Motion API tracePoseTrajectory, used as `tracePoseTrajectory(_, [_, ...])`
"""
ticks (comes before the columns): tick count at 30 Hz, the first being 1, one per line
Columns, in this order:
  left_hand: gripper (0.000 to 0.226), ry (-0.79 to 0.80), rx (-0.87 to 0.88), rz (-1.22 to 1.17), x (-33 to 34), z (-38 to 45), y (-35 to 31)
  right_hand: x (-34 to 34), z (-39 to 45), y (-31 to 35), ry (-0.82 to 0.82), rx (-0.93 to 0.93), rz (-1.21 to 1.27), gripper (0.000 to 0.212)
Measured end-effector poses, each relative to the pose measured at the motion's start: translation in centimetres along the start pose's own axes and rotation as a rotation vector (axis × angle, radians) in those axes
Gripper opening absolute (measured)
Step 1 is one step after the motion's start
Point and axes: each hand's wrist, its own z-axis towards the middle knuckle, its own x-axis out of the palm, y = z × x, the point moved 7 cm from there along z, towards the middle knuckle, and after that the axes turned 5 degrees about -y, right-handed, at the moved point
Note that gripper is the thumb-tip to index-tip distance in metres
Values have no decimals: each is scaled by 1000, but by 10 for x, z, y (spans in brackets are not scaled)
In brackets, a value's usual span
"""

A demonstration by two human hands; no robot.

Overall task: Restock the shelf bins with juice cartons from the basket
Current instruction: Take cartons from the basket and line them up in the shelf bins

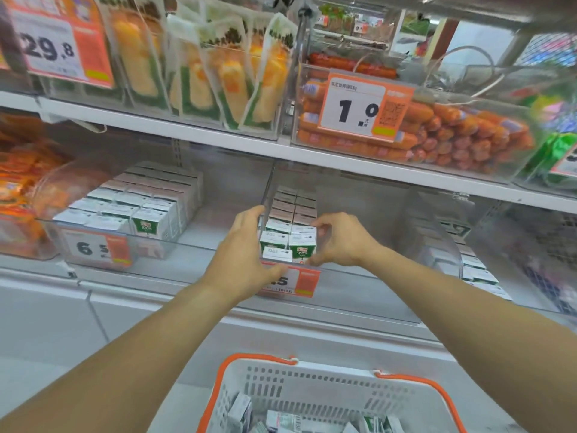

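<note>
A long white shelf [218, 145] runs across the top, and see-through bins sit under it. The middle bin [343, 276] holds two rows of little juice cartons [292, 210], white on top and green on the front. A bin on the left [175, 242] holds more of the same cartons. Down low sits a white basket [312, 389] with orange handles, and more cartons [281, 420] lie loose inside it. Both arms reach up to the middle bin. The left hand [242, 260] rests against the bin's left wall and front edge, fingers loose and a bit spread. The right hand [338, 242] has its fingers curled, pinching the front carton [302, 246] from the right side. An orange price tag [293, 282] sits just under the hands.
</note>
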Motion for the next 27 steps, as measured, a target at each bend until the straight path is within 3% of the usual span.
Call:
tracePoseTrajectory(4, [104,-7,-7,-9,2,1,1,9,-4,1,-1,112,72,81])
tracePoseTrajectory(10, [101,-11,-13,-13,1,0,0,26,1,-14,51,369,240,69])
tracePoseTrajectory(16, [101,-10,-47,-15,2,0,0,37,2,-21,139,317,234,62])
tracePoseTrajectory(20, [102,8,-60,17,1,-1,-2,13,-16,-12,160,204,76,67])
tracePoseTrajectory(22, [102,31,-62,77,-3,-2,-4,-13,-29,-8,43,154,26,64])
tracePoseTrajectory(24, [95,-5,-26,127,-12,-1,-9,-41,-52,-5,-184,75,119,41])
tracePoseTrajectory(26, [72,-127,81,112,-22,-3,-24,-61,-87,0,-431,-62,201,14])
tracePoseTrajectory(27, [56,-177,148,73,-23,-6,-36,-64,-107,1,-521,-137,227,11])
